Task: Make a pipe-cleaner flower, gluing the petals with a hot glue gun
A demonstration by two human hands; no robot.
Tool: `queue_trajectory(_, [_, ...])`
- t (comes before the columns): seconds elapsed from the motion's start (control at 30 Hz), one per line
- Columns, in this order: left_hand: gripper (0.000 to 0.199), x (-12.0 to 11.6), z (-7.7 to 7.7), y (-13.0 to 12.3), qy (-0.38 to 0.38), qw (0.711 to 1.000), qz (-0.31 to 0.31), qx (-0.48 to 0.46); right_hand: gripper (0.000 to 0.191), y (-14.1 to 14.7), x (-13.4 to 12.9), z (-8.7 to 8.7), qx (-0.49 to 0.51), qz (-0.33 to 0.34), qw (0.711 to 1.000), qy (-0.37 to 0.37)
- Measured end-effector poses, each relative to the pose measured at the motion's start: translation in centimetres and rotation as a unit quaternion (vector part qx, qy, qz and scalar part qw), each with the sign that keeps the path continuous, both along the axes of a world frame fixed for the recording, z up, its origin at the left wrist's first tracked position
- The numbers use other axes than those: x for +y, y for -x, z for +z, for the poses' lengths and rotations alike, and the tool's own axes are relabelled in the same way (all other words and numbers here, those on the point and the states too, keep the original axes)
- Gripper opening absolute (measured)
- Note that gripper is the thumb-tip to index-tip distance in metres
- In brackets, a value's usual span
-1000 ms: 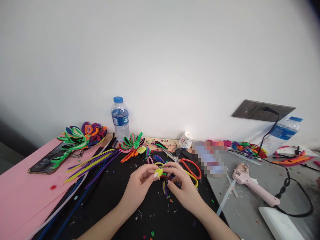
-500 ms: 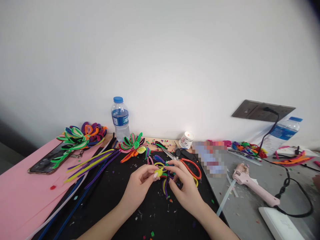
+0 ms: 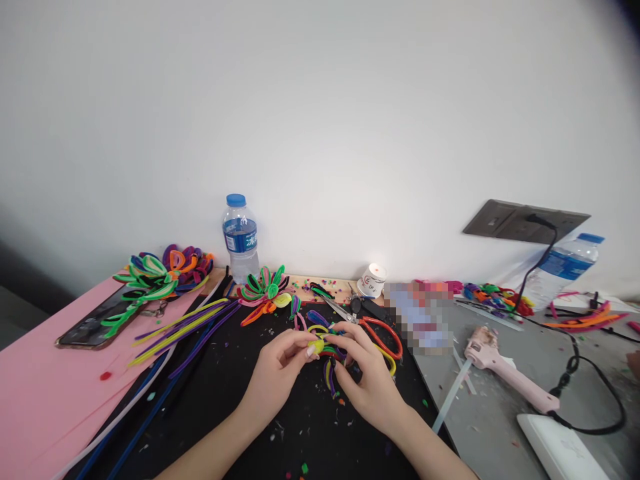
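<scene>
Over the black mat [image 3: 210, 413], my left hand [image 3: 280, 367] pinches a small yellow-green pipe-cleaner piece [image 3: 317, 346] between thumb and fingertips. My right hand [image 3: 367, 373] is close beside it on the right, fingers curved and apart from the thumb, fingertips at the piece's right end. Whether they touch it is hard to tell. Behind and below the hands lie looped pipe-cleaner petals, among them a purple-and-yellow petal [image 3: 329, 377] and a blue-purple petal [image 3: 319, 318]; the fingers partly cover others. Orange-handled scissors [image 3: 383, 337] lie just beyond my right hand.
Pipe-cleaner flowers [image 3: 150, 273] lie by a phone [image 3: 93, 323] at left. Loose pipe cleaners [image 3: 187, 327], a water bottle [image 3: 241, 240], another flower [image 3: 265, 290] and a paper cup [image 3: 373, 280] stand or lie farther back. At right are a glue gun [image 3: 515, 377] and its cable.
My right hand's fingers have shifted slightly, with the thumb a little lower and left. My left hand stays in place on the yellow-green piece.
</scene>
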State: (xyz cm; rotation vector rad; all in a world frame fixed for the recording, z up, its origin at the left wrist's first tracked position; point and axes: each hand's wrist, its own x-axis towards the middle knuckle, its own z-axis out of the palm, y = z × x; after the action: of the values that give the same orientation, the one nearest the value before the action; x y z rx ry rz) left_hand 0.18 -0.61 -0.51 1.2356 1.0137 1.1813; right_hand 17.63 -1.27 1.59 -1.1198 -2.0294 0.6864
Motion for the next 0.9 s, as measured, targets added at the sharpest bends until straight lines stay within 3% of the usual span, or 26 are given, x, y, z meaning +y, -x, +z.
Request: queue_trajectory(0.9, [0.017, -0.24, -0.02, 0.01, -0.033, 0.996, 0.03, 0.071, 0.035, 0.39, 0.04, 0.1, 0.1, -0.01, 0.987, 0.124])
